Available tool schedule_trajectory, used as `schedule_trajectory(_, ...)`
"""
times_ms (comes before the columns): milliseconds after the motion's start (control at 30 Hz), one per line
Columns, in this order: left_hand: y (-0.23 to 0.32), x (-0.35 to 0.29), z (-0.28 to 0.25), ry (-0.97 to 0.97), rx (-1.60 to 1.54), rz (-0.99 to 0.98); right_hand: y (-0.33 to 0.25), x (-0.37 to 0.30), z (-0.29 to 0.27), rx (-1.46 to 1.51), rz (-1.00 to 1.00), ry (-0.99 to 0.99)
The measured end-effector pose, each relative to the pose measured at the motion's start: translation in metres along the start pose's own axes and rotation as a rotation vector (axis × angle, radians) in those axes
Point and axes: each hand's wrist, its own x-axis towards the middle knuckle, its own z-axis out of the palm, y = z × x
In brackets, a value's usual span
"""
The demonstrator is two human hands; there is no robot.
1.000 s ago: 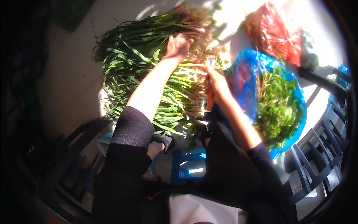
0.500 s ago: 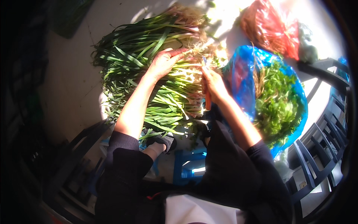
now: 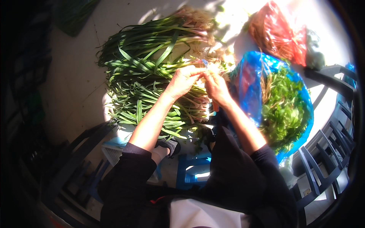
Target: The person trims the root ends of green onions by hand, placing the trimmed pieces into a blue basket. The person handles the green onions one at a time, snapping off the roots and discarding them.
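Observation:
A broad heap of green garlic (image 3: 152,49) lies in front of me, leaves to the left and pale, pinkish root ends to the right. My left hand (image 3: 184,81) is closed over the stalks near the root ends, apparently on a green garlic stalk, most of which its fingers hide. Against its fingertips, my right hand (image 3: 216,87) is closed around an orange-handled knife (image 3: 215,106). The handle shows below the palm, and a small bluish tip sticks out above the fingers. Bright sunlight washes out the roots around both hands.
A blue plastic bag (image 3: 249,83) with leafy greens (image 3: 283,110) stands open at right. Behind it sits a red plastic bag (image 3: 279,34). Dark chairs (image 3: 323,163) line the right side, and a blue stool (image 3: 190,171) is below my hands. My shoe (image 3: 173,146) is near the heap.
My left hand has moved right and slightly down from the roots, closing its fingers and meeting my right hand. The right hand has shifted slightly, still holding the knife.

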Motion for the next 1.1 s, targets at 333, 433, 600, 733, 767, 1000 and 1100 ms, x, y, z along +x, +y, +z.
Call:
schedule_trajectory(333,-0.03,0.037,0.004,0.191,0.461,0.187,-0.027,-0.011,0.016,0.481,0.429,-0.115)
schedule_trajectory(433,-0.011,0.09,-0.001,0.455,0.673,0.411,-0.014,0.001,0.0,0.572,0.454,0.062)
schedule_trajectory(600,-0.035,0.135,-0.032,0.341,1.136,0.223,-0.014,-0.005,0.012,0.56,0.433,0.047)
schedule_trajectory(733,0.008,0.075,-0.009,0.236,0.695,0.158,-0.009,0.0,-0.002,0.517,0.383,0.119)
schedule_trajectory(767,0.014,0.061,-0.005,0.175,0.559,0.044,-0.007,0.003,-0.005,0.511,0.377,0.114)
schedule_trajectory(1000,0.011,0.008,0.0,0.002,0.246,-0.055,-0.01,0.008,-0.009,0.195,0.254,-0.11)
schedule_trajectory(1100,0.01,0.009,-0.001,-0.011,0.081,0.025,-0.015,0.007,-0.014,0.091,0.198,-0.162)
